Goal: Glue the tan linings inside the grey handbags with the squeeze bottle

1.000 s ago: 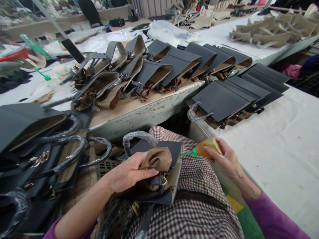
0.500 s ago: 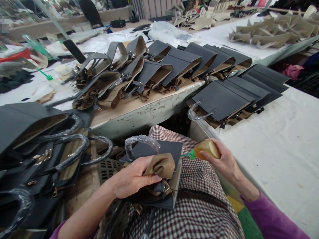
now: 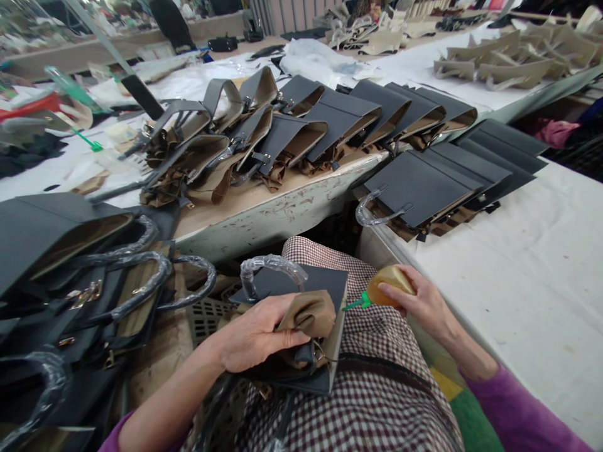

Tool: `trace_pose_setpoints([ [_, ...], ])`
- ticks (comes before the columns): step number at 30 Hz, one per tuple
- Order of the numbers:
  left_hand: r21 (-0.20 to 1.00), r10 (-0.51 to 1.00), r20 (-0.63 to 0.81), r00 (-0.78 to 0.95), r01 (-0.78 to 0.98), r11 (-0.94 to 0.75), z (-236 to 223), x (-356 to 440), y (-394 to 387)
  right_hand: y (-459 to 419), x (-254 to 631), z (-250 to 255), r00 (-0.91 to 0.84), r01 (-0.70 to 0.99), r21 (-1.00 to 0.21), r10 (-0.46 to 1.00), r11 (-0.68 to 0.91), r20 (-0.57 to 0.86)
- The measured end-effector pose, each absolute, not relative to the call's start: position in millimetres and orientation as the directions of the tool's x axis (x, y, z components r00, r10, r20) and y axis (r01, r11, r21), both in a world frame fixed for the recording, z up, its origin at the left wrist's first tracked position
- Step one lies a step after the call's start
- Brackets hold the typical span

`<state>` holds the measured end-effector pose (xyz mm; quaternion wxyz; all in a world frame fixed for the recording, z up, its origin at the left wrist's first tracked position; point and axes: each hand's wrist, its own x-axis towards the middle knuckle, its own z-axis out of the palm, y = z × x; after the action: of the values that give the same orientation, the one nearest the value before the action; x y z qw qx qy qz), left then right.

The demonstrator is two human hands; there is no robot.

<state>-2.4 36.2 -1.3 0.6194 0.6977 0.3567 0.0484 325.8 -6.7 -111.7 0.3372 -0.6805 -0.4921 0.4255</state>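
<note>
A dark handbag [image 3: 325, 282] with a plastic-wrapped handle lies across my lap, over the checked cloth. My left hand [image 3: 259, 333] is closed on its bunched brown lining [image 3: 311, 312], thumb on top; the fingers under the fabric are hidden. In my right hand [image 3: 419, 301] is a squeeze bottle [image 3: 389, 285] of amber liquid, tilted so its green nozzle [image 3: 358, 302] points left at the bag's open edge. Whether the tip touches that edge I cannot tell.
Several dark bag bodies [image 3: 339, 119] line the bench ahead. More stacked bags [image 3: 424, 188] lie on the white table to the right. Bags with wrapped handles [image 3: 141, 289] pile up at left, beside a plastic crate [image 3: 205, 320]. Beige pieces [image 3: 518, 59] sit at the far right.
The bottle's nozzle has dropped slightly and now slants down more toward the bag's near edge. My left hand keeps its hold on the lining, shifted slightly right in view.
</note>
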Motion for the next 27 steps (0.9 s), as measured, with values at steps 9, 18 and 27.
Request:
trace_pose_setpoints([
  [9,0.899,0.585,-0.376,0.718,0.436,0.043,-3.3,-2.9,34.4,-8.6,322.6,-101.8,0.146,0.213,-0.887,0.911,-0.409,-0.385],
  [18,0.901,0.596,-0.364,0.716,0.433,0.03,-5.5,-2.8,34.3,-18.9,319.8,-88.7,0.022,0.101,-0.894,0.9,-0.436,-0.436],
  [27,0.896,0.591,-0.398,0.701,0.436,0.087,-10.8,-5.9,32.6,-38.7,312.9,-75.6,-0.056,-0.027,-0.885,0.885,-0.464,-0.462],
])
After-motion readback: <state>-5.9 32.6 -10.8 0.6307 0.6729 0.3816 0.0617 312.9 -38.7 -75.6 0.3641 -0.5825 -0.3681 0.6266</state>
